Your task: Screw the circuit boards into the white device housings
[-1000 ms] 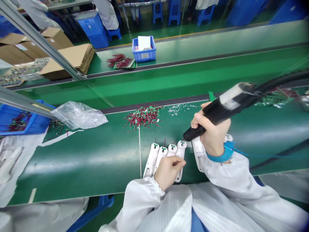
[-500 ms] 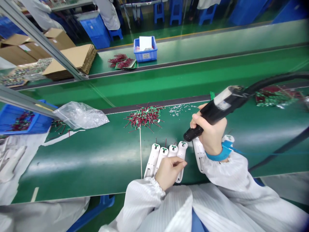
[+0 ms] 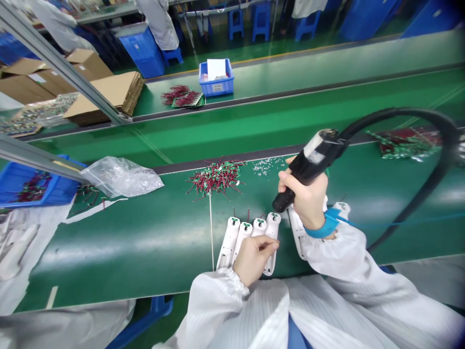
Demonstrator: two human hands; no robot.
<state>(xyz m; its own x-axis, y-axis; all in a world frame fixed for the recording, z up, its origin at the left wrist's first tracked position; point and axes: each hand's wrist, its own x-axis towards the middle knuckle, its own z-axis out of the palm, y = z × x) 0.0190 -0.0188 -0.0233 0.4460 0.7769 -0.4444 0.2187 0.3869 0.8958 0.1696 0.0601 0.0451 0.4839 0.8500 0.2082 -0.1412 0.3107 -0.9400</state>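
Note:
My right hand (image 3: 305,201) is shut on a black electric screwdriver (image 3: 312,165), its tip pointing down and left, just above a row of white plastic housings. A black cable (image 3: 446,160) arcs from the tool's rear. My left hand (image 3: 254,259) lies over the row, its fingertips pinched against the fourth white housing (image 3: 271,237). Anything between those fingers is too small to tell. Each housing end shows a small green circuit board, and red wires rise from some. More white housings (image 3: 297,230) lie under my right wrist.
A heap of red-wired green boards (image 3: 216,177) and loose silver screws (image 3: 265,166) lie on the green belt (image 3: 109,252). Left stand a clear plastic bag (image 3: 121,178) and a blue crate (image 3: 32,186). A co-worker's white sleeve (image 3: 18,247) shows left. A blue wrist strap (image 3: 325,224) circles my right wrist.
My right hand and the screwdriver have shifted left and slightly up, and the cable now bends in a high arc. My left hand and the housings stay in place.

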